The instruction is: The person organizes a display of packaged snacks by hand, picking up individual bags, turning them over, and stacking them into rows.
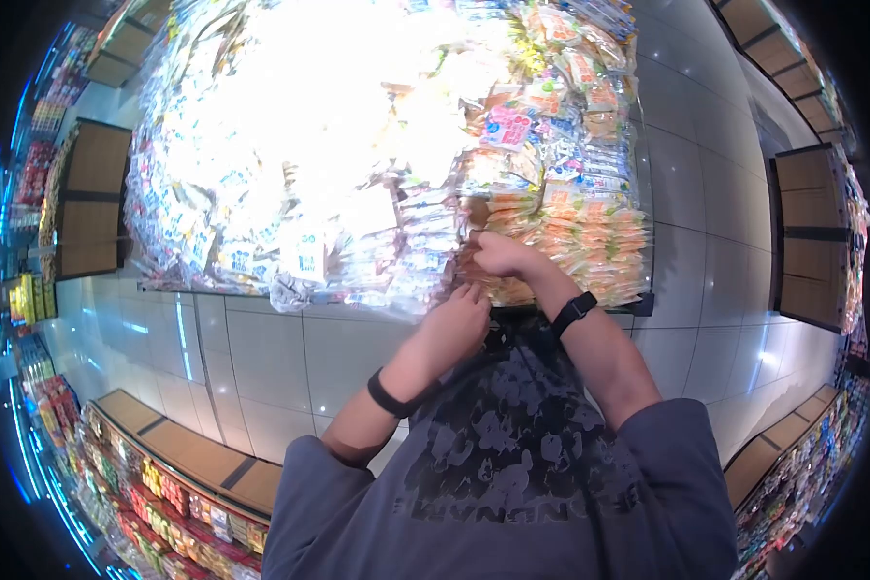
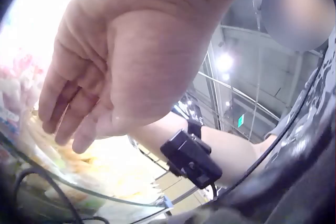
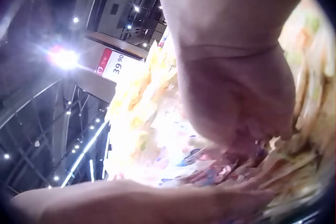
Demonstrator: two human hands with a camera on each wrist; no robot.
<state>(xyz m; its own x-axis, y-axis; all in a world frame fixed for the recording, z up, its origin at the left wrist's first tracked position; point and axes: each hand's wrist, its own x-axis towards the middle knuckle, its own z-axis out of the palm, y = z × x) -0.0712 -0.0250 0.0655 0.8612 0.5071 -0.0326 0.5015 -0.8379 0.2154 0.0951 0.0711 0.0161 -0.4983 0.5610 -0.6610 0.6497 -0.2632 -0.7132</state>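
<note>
Rows of orange-and-white snack packets (image 1: 590, 232) stand packed at the right front of a big display bin. My right hand (image 1: 505, 255) reaches down among them, where they meet the whitish packets (image 1: 425, 227). In the right wrist view its fingers are curled at the crinkled packet edges (image 3: 283, 163), and the fingertips are mostly hidden. My left hand (image 1: 462, 321) is nearer my body, at the bin's front edge. The left wrist view shows its fingers (image 2: 68, 121) loosely bent over packets, with nothing gripped in the palm.
Glare washes out the bin's middle. A crumpled clear wrapper (image 1: 290, 292) lies at its front edge. A price sign (image 3: 116, 65) stands above the packets. Stocked shelves (image 1: 184, 493) line the aisle behind me, and brown display stands (image 1: 810, 227) flank the bin across the tiled floor (image 1: 696, 184).
</note>
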